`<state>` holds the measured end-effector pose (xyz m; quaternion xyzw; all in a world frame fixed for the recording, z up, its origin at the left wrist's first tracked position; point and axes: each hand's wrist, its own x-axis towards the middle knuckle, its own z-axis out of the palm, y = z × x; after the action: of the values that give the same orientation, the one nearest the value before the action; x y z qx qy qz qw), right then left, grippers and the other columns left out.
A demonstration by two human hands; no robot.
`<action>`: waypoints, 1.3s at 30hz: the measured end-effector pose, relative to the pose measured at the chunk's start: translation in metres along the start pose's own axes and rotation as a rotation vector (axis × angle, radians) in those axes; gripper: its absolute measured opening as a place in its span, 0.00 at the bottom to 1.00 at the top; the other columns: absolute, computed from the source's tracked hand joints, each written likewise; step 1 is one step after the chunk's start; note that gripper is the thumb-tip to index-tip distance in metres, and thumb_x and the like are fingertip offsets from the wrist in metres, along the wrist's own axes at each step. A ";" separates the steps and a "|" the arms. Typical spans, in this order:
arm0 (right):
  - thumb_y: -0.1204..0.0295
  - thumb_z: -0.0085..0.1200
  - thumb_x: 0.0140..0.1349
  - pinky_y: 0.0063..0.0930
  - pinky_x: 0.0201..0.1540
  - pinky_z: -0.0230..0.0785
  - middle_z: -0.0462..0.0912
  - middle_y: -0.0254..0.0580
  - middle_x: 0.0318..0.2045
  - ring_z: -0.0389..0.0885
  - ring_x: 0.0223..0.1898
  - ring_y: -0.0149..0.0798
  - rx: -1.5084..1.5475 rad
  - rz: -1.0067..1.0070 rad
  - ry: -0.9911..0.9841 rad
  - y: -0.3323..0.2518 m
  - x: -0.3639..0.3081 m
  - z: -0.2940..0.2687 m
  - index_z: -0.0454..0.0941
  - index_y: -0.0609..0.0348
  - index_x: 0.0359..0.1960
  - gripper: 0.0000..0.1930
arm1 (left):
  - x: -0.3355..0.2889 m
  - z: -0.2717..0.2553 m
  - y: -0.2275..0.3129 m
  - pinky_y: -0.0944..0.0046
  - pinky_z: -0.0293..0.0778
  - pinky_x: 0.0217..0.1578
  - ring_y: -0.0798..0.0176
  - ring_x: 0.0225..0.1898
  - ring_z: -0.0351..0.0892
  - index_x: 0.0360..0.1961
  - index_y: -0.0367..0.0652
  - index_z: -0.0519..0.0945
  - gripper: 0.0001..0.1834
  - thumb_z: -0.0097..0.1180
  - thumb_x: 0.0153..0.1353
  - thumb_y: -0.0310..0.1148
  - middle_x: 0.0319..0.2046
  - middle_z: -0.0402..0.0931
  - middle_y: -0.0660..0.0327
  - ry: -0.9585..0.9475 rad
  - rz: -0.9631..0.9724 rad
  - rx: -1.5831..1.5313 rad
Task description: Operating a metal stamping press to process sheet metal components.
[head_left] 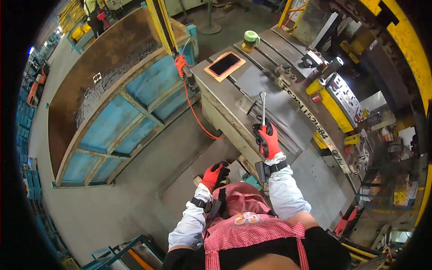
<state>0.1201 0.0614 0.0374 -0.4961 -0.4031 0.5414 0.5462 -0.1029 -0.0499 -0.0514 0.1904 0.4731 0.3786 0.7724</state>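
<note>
My right hand (268, 138), in a red and black glove, is closed around the handle of a long metal wrench (263, 107). The wrench's ring-shaped head points away from me, over the metal press table (256, 80). Several thin metal rods (280, 130) lie on the table beside that hand. My left hand (215, 177), gloved alike, is held low in front of my body, left of the table's near edge. Its fingers curl inward, and whatever may be in them is hidden. Both wrists carry black straps over white sleeves.
On the table are a phone (225, 64) on cardboard, a green-lidded jar (250, 41) and a clamp fitting (286, 74). A large blue-sided bin (135, 118) with metal scrap stands left. An orange hose (191, 106) hangs between them. Yellow press frame (407, 42) rises right; another person (95, 18) stands far left.
</note>
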 end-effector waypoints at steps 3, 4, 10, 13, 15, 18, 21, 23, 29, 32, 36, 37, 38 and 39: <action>0.76 0.53 0.52 0.18 0.20 0.63 0.79 0.36 0.32 0.71 0.23 0.24 -0.039 -0.032 0.067 0.028 0.005 -0.008 0.69 0.59 0.45 0.17 | 0.002 -0.003 0.001 0.65 0.72 0.35 0.62 0.37 0.77 0.48 0.40 0.72 0.19 0.43 0.64 0.41 0.38 0.77 0.56 -0.042 -0.025 0.049; 0.76 0.52 0.52 0.18 0.21 0.63 0.79 0.36 0.33 0.72 0.24 0.25 -0.059 -0.056 0.103 0.037 0.008 -0.011 0.69 0.58 0.46 0.17 | 0.003 -0.004 0.001 0.65 0.72 0.35 0.62 0.37 0.77 0.48 0.40 0.72 0.19 0.42 0.64 0.41 0.38 0.77 0.56 -0.049 -0.023 0.059; 0.80 0.52 0.52 0.19 0.32 0.67 0.79 0.36 0.32 0.74 0.29 0.27 0.061 -0.021 0.094 0.031 0.009 -0.018 0.67 0.60 0.51 0.22 | 0.009 0.005 0.007 0.66 0.72 0.32 0.64 0.35 0.77 0.48 0.41 0.73 0.17 0.44 0.64 0.39 0.36 0.78 0.58 0.014 -0.074 0.065; 0.78 0.51 0.52 0.17 0.27 0.65 0.79 0.35 0.32 0.72 0.26 0.24 0.078 0.033 0.058 0.016 0.005 -0.014 0.67 0.59 0.51 0.22 | 0.022 0.005 0.003 0.69 0.70 0.27 0.67 0.30 0.76 0.45 0.41 0.75 0.14 0.48 0.62 0.38 0.33 0.78 0.60 0.049 -0.078 0.031; 0.77 0.50 0.53 0.16 0.24 0.63 0.79 0.35 0.31 0.71 0.24 0.23 0.081 0.038 0.060 0.013 0.004 -0.012 0.67 0.58 0.52 0.22 | 0.027 0.004 0.002 0.69 0.70 0.27 0.68 0.29 0.76 0.44 0.41 0.75 0.14 0.49 0.61 0.37 0.32 0.78 0.60 0.010 -0.059 0.021; 0.77 0.50 0.52 0.16 0.23 0.61 0.79 0.35 0.31 0.69 0.23 0.22 0.090 0.045 0.066 0.004 0.002 -0.007 0.67 0.58 0.52 0.22 | 0.033 0.004 0.003 0.67 0.72 0.31 0.63 0.35 0.78 0.48 0.40 0.73 0.16 0.44 0.64 0.38 0.37 0.77 0.58 -0.020 -0.037 0.100; 0.77 0.50 0.52 0.16 0.23 0.61 0.79 0.35 0.32 0.69 0.22 0.22 0.123 0.036 0.071 0.002 0.002 -0.004 0.67 0.58 0.53 0.23 | 0.036 0.007 0.005 0.68 0.72 0.31 0.64 0.36 0.78 0.49 0.40 0.72 0.17 0.44 0.64 0.38 0.38 0.77 0.58 -0.019 -0.054 0.076; 0.76 0.51 0.52 0.15 0.23 0.61 0.78 0.35 0.32 0.69 0.22 0.22 0.129 0.034 0.074 0.004 0.003 -0.005 0.66 0.58 0.53 0.24 | 0.034 0.010 0.009 0.68 0.72 0.31 0.65 0.36 0.77 0.49 0.40 0.72 0.17 0.44 0.64 0.38 0.38 0.77 0.58 0.005 -0.065 0.119; 0.77 0.50 0.52 0.15 0.24 0.61 0.78 0.35 0.32 0.69 0.24 0.22 0.128 0.054 0.067 -0.002 0.001 -0.002 0.67 0.58 0.53 0.24 | 0.041 0.001 -0.004 0.67 0.73 0.32 0.64 0.37 0.77 0.49 0.40 0.72 0.17 0.44 0.64 0.38 0.39 0.77 0.58 0.004 -0.045 0.112; 0.78 0.50 0.52 0.15 0.26 0.62 0.78 0.35 0.32 0.71 0.25 0.23 0.127 0.039 0.070 0.002 0.001 -0.004 0.67 0.58 0.53 0.24 | 0.042 0.003 0.000 0.66 0.73 0.34 0.63 0.38 0.77 0.49 0.39 0.72 0.17 0.44 0.64 0.37 0.39 0.76 0.58 -0.016 -0.075 0.102; 0.81 0.50 0.50 0.16 0.28 0.64 0.78 0.35 0.33 0.72 0.27 0.24 0.171 0.063 0.094 0.003 -0.001 -0.004 0.66 0.60 0.53 0.24 | 0.043 0.004 -0.001 0.66 0.73 0.36 0.62 0.39 0.77 0.49 0.38 0.72 0.17 0.45 0.64 0.37 0.40 0.76 0.57 -0.010 -0.051 0.112; 0.81 0.50 0.50 0.16 0.29 0.64 0.78 0.35 0.33 0.73 0.28 0.25 0.199 0.071 0.102 -0.001 -0.002 -0.003 0.66 0.61 0.53 0.24 | 0.044 0.004 -0.002 0.66 0.73 0.36 0.63 0.39 0.77 0.49 0.38 0.72 0.17 0.45 0.64 0.37 0.40 0.76 0.57 -0.015 -0.057 0.102; 0.82 0.50 0.50 0.17 0.30 0.65 0.77 0.35 0.34 0.73 0.29 0.25 0.104 -0.068 0.136 -0.007 0.000 -0.003 0.65 0.61 0.53 0.25 | 0.046 0.003 -0.003 0.66 0.73 0.37 0.63 0.39 0.77 0.49 0.38 0.72 0.17 0.45 0.63 0.37 0.41 0.76 0.58 -0.020 -0.063 0.093; 0.82 0.50 0.50 0.18 0.31 0.66 0.77 0.36 0.35 0.73 0.30 0.26 0.008 -0.210 0.165 -0.015 0.008 -0.007 0.65 0.62 0.53 0.25 | 0.050 0.004 -0.006 0.66 0.73 0.37 0.63 0.39 0.77 0.49 0.38 0.72 0.17 0.45 0.63 0.38 0.41 0.76 0.58 -0.026 -0.065 0.081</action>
<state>0.1304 0.0697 0.0504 -0.4918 -0.4044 0.4403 0.6330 -0.0839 -0.0149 -0.0831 0.2112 0.4839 0.3313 0.7820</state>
